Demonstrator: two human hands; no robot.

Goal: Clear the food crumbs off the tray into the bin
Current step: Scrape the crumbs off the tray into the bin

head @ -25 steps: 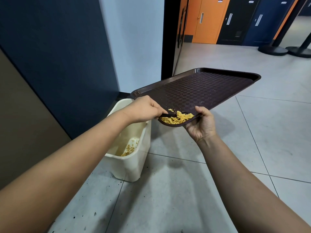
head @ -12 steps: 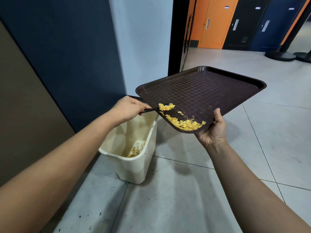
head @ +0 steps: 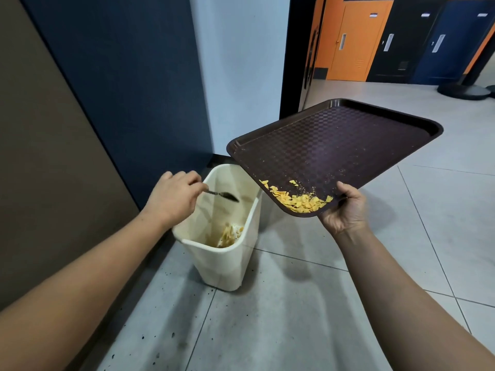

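A person stands over a cream plastic bin (head: 227,266) on a grey tiled floor (head: 294,317), scraping a meal's leftovers off a dark brown tray (head: 334,151). The right hand (head: 345,210) grips the tray's near corner from below, thumb hooked over the rim and fingers curled beneath, and holds the tray tilted so that this corner is the lowest point, just to the right of the bin's mouth. A heap of yellow crumbs (head: 300,200) lies gathered against the rim at that low corner, with a few stray flakes and fine specks scattered higher up the patterned surface.

The left hand (head: 174,200) is closed around the handle of a fork (head: 223,195), whose dark, blurred head points right and hangs above the open bin, clear of the tray's edge. Down inside the bin, more yellow scraps (head: 229,235) sit at the bottom against stained walls; some of them look smeared, and it cannot be told whether they are falling or lying still.

The bin stands against a dark blue wall panel (head: 120,76) beside a pale wall. Beyond an open doorway, orange, black and blue lockers (head: 356,41) line the far side of the room.
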